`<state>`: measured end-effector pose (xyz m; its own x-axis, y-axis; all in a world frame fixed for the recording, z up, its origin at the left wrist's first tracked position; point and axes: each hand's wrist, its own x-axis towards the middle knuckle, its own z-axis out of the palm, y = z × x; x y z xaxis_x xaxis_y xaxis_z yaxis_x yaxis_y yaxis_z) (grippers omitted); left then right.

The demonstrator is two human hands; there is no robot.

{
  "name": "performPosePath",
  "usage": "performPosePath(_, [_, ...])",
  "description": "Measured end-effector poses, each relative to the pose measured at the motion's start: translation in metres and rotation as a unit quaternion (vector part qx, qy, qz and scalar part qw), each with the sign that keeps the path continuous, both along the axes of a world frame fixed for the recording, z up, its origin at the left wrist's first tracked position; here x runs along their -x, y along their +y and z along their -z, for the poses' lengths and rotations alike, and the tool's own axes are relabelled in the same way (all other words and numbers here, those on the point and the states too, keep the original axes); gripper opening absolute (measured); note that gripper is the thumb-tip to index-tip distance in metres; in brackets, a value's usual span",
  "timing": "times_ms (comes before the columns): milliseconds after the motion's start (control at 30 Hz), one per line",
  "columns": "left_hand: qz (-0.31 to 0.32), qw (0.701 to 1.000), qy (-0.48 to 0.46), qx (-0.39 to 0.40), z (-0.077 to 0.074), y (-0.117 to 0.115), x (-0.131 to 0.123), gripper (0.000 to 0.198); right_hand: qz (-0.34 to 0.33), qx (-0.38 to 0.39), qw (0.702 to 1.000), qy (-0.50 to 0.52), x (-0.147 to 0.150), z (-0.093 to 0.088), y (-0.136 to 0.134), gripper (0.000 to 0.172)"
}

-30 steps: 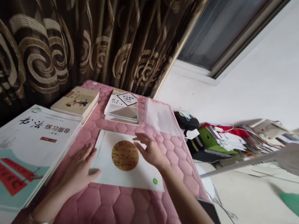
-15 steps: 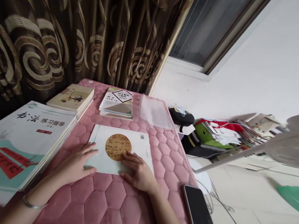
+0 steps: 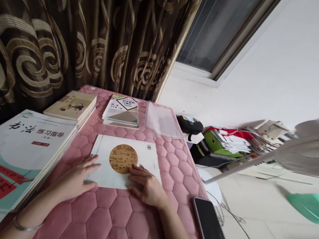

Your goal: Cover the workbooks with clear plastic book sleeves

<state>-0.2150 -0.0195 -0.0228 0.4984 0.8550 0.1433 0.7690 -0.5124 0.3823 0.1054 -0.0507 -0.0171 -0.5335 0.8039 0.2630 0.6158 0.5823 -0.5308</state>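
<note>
A pale workbook (image 3: 147, 158) with a round brown calligraphy picture lies flat on the pink quilted table cover (image 3: 116, 221). My left hand (image 3: 79, 175) rests at its left edge with the fingers spread. On the lower right part of the cover lies my right hand (image 3: 147, 186), its fingers stretched out flat toward the round picture. Neither hand grips anything. A metal bangle (image 3: 27, 226) circles my left wrist.
At the left stands a stack of calligraphy books (image 3: 42, 149), with smaller books (image 3: 71, 105) behind. Farther back lie more books (image 3: 120, 115) and a clear plastic sleeve (image 3: 163, 120). A phone (image 3: 213, 237) sits on the right edge. Beyond stands a white fan (image 3: 318, 148).
The view has shifted slightly, so the table things appear a little farther left. Both hands stay on the workbook in nearly the same pose.
</note>
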Motion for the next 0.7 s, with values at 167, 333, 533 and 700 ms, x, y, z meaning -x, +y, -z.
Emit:
performPosePath(167, [-0.008,0.999,-0.034,-0.002,-0.003,0.001,0.0,0.043,-0.003,-0.004,1.0,0.008,-0.001,0.0,-0.001,0.042])
performPosePath(333, [0.011,0.996,-0.076,-0.034,-0.006,0.003,-0.004,0.023,-0.004,-0.015,1.0,0.007,0.0,-0.003,-0.002,0.037])
performPosePath(533, [-0.028,0.967,-0.056,-0.246,-0.011,-0.007,-0.017,0.022,0.017,-0.032,0.999,0.001,0.005,-0.001,-0.004,0.026])
performPosePath(700, [-0.018,0.928,-0.012,-0.371,-0.018,-0.042,-0.041,0.012,0.14,-0.01,0.989,-0.046,0.012,-0.005,-0.003,0.027])
